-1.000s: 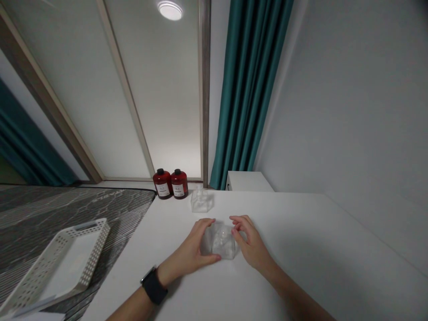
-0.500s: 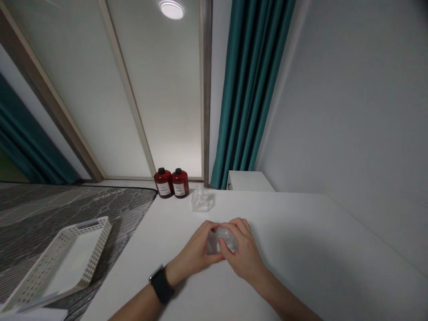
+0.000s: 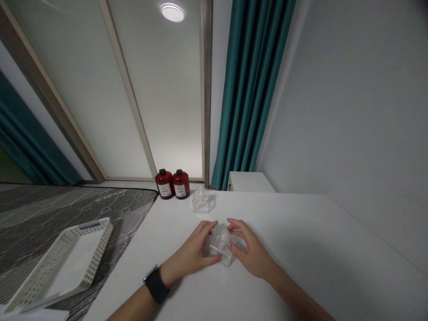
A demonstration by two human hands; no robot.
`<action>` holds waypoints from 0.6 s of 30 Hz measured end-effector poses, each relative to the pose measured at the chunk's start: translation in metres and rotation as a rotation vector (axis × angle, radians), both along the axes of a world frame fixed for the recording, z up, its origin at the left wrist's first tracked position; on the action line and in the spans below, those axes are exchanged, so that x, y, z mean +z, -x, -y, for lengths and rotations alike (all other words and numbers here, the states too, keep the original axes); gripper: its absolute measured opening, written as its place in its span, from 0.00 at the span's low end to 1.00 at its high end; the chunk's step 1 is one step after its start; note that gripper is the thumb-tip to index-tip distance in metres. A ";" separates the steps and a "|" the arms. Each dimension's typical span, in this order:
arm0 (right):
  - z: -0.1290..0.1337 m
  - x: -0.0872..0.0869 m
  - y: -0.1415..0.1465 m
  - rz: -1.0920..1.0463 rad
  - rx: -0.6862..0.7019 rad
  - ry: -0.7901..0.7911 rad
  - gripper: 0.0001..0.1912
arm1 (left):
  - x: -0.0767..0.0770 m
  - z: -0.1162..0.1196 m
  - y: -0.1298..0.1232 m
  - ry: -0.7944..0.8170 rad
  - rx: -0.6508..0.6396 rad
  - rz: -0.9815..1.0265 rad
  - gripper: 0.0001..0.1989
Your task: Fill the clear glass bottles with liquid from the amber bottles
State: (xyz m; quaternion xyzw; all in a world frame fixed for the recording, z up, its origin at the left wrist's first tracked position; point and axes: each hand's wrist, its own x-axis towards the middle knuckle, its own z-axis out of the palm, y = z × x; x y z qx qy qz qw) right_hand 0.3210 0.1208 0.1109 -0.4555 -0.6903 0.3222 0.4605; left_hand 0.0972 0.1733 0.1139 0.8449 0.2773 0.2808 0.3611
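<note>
A clear, see-through container (image 3: 221, 245) rests on the white table (image 3: 180, 285) between my two hands. My left hand (image 3: 195, 249), with a black watch at the wrist, curves round its left side with thumb and fingers apart. On the right side, my right hand (image 3: 249, 252) has its fingers spread and curved beside the container. Whether any fingertip still touches it is hard to tell. Farther back stands another clear container (image 3: 203, 201), next to two red bottles (image 3: 165, 191) (image 3: 181, 191) with black caps and white labels.
A white perforated basket (image 3: 96, 249) lies on the grey patterned surface (image 3: 127, 205) left of the table. Beyond the table's far edge is a white cabinet (image 3: 250, 181), near a teal curtain (image 3: 250, 98). A grey wall (image 3: 361, 111) borders the right side.
Both hands have loosened from the clear container and moved apart, the right one farther to the right. More of the container now shows.
</note>
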 end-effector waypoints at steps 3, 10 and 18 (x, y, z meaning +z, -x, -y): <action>0.004 0.000 0.001 0.010 0.089 0.050 0.38 | 0.002 -0.003 0.002 0.045 -0.051 0.012 0.40; -0.006 -0.017 0.000 0.035 -0.060 0.058 0.27 | 0.013 -0.023 0.038 0.150 0.020 -0.075 0.37; -0.066 -0.020 0.023 0.168 -0.084 -0.010 0.29 | 0.025 -0.041 0.092 0.062 0.122 -0.145 0.35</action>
